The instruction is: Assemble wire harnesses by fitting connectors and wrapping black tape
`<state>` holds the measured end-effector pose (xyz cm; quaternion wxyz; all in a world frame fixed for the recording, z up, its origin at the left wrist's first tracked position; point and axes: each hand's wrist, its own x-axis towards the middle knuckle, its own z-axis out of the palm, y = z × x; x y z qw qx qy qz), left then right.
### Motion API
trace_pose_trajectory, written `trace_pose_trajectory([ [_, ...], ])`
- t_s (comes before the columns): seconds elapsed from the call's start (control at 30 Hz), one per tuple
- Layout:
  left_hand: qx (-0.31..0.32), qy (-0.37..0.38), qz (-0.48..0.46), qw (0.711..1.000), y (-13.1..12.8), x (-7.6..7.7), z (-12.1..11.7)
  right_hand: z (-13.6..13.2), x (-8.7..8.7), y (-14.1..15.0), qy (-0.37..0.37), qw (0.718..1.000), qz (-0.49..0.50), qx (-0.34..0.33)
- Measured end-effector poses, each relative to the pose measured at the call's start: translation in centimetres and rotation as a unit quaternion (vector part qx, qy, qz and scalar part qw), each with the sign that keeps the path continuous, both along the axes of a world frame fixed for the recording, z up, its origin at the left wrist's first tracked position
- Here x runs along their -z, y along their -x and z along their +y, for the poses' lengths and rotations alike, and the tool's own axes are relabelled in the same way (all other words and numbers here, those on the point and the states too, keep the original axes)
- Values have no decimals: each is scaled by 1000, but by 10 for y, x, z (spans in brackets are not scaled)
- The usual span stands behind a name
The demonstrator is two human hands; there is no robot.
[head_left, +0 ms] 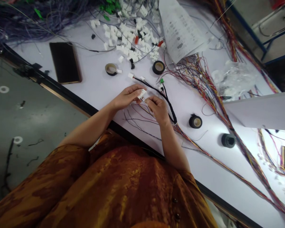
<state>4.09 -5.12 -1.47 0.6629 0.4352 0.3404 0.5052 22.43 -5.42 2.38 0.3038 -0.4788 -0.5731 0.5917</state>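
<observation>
My left hand [127, 96] is closed on a small white plastic connector [142, 93], held just above the white table [92, 69]. My right hand [158, 107] is pinched on a thin wire [144, 102] right at the connector, fingertips nearly touching the left hand. A black-taped wire harness [167, 101] with white and green plugs curves past the right hand. Loose thin dark wires [137, 118] lie under both wrists near the table edge.
A pile of white connectors [130, 38] lies at the back, with a black phone [65, 62] to the left. Tape rolls [111, 69] [158, 67] [195, 121] [228, 140] dot the table. Coloured wire bundles [218, 107] run along the right; a printed sheet [180, 28] and plastic bag [235, 79] lie behind.
</observation>
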Motion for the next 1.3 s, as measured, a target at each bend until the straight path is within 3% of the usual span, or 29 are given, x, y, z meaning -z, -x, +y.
trace_pose_trajectory([
  [0.27,0,-29,107,994,0,-7,-4,-10,19,0,-43,999,-12,27],
  [0.53,-5,-67,192,979,-8,0,-7,-17,28,5,-159,985,-49,52],
  [0.8,-20,-61,230,971,-9,-1,-10,-16,34,10,-161,980,-98,62],
  [1.03,-41,-35,189,981,-7,13,-5,-16,36,12,-141,984,-97,56],
  [1.3,-44,-22,169,984,-11,13,-7,-17,38,8,-114,987,-96,52],
])
